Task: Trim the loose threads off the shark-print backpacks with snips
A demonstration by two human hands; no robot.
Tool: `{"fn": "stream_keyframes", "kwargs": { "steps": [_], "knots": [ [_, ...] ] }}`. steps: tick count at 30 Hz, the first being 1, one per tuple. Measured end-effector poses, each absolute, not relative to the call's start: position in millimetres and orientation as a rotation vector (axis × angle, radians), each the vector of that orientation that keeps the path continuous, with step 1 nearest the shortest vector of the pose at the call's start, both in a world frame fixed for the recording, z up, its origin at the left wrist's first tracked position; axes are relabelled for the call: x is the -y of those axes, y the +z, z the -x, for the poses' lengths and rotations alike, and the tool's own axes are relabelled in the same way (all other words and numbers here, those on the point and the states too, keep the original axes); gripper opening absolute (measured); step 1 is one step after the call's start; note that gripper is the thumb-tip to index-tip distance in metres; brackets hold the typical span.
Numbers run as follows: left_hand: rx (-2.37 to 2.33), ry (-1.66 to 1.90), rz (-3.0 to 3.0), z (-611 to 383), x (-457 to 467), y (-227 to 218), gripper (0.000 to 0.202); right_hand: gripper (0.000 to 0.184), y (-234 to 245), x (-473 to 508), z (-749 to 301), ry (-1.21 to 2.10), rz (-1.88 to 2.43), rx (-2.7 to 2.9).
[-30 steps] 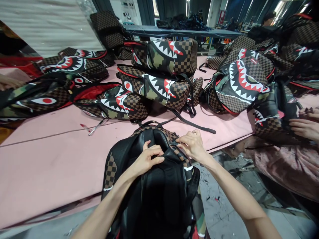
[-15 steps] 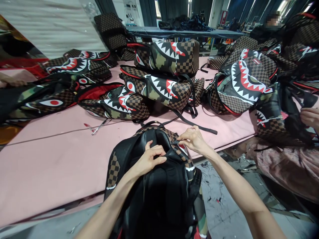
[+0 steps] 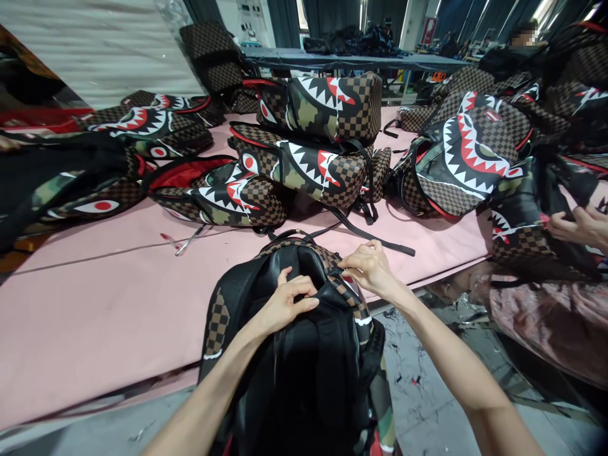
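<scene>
A backpack with black padded straps and brown checkered trim stands in front of me, its back side facing me and its top leaning at the table edge. My left hand grips the black fabric near the top of the back panel, thumb and fingers closed on it, fingertips partly hidden. At the upper right edge, my right hand pinches a small black tab of the backpack between thumb and fingers. Beside that hand runs the checkered side with a red and white eye print.
More shark-print backpacks are piled across the pink table. Small scissors or snips lie left of my backpack. A co-worker's hand handles a bag at far right. Thread scraps litter the grey floor.
My hands and backpack have hardly moved. The co-worker's hand at the right has shifted left onto its bag. At far left, another bag's black part has swung up and right.
</scene>
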State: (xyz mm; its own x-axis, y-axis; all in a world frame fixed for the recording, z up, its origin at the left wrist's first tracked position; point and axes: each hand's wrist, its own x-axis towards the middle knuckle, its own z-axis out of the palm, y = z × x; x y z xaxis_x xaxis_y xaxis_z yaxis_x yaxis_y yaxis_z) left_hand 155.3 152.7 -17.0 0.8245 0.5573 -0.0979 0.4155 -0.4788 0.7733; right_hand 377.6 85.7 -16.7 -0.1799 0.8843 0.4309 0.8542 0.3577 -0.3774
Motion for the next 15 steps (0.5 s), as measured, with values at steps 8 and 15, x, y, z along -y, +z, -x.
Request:
{"fn": "stream_keyframes", "kwargs": {
  "steps": [8,15],
  "knots": [
    [-0.710,0.231,-2.138,-156.2,-153.5,-17.8,0.030,0.010,-16.8,-79.7,-377.4,0.115,1.557,1.927],
    [-0.717,0.227,-2.163,-154.9,-153.2,-18.7,0.029,0.008,-18.3,-85.2,-375.2,0.257,1.492,1.879]
  ]
}}
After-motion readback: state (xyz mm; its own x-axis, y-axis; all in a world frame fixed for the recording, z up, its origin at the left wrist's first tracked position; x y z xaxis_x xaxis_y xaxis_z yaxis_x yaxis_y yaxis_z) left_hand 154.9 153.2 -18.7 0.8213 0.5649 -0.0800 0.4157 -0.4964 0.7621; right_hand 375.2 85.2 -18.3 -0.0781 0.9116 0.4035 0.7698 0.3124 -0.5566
